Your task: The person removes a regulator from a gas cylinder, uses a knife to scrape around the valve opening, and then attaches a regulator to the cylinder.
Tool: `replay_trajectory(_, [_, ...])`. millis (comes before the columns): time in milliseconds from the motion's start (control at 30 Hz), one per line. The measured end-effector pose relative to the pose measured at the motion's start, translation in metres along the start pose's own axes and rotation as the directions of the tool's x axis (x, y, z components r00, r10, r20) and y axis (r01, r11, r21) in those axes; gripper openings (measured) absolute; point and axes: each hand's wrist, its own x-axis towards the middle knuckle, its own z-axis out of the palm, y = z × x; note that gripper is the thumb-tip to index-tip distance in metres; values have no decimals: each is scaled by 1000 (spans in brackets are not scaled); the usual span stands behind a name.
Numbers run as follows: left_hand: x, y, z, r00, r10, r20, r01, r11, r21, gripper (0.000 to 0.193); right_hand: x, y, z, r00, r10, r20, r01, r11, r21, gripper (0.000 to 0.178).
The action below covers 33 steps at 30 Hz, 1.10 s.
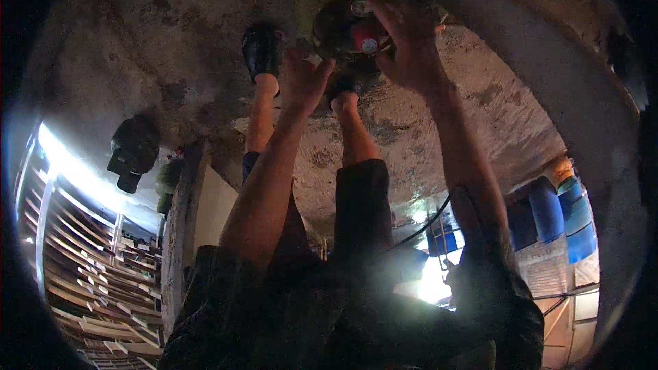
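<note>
A dark round container (329, 27) stands low on the floor beyond my feet. In or at it are a red can-like thing (367, 35) and a round, silvery can-like end (360, 7). My right hand (415, 48) reaches over its right side, thumb and fingers apart close to the red thing. By that hand shows a small orange tip (440, 28); whether it touches the hand I cannot tell. My left hand (306, 79) is left of the container, open, thumb spread toward it; its other fingers are dim. Both hands look free of any held thing.
My feet in dark shoes (262, 51) are on the stained concrete floor (199, 48). A dark cap (135, 147) is at the left, above stacked wooden slats (113, 288). Blue barrels (546, 209) stand at the right, near a raised concrete edge (541, 48). A black cable (428, 223) runs by my right forearm.
</note>
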Motion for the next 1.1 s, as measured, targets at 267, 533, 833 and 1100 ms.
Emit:
replay_trajectory(267, [1, 81, -21, 804, -295, 515, 553, 57, -831, 47, -17, -37, 16, 978, 129, -164, -129, 992, 13, 45])
replay_trajectory(533, [11, 44, 23, 962, 26, 271, 235, 423, -875, 47, -10, -50, 19, 949, 287, -133, -293, 956, -31, 33])
replay_trajectory(833, [28, 61, 38, 945, -68, 320, 320, 392, -862, 51, -5, -61, -2, 927, 372, -50, -367, 926, 89, 36])
replay_trajectory(1100, [33, 34, 51, 963, 14, 270, 103, 903, -418, 66, -11, -52, 23, 867, 497, 30, -495, 867, -65, 48])
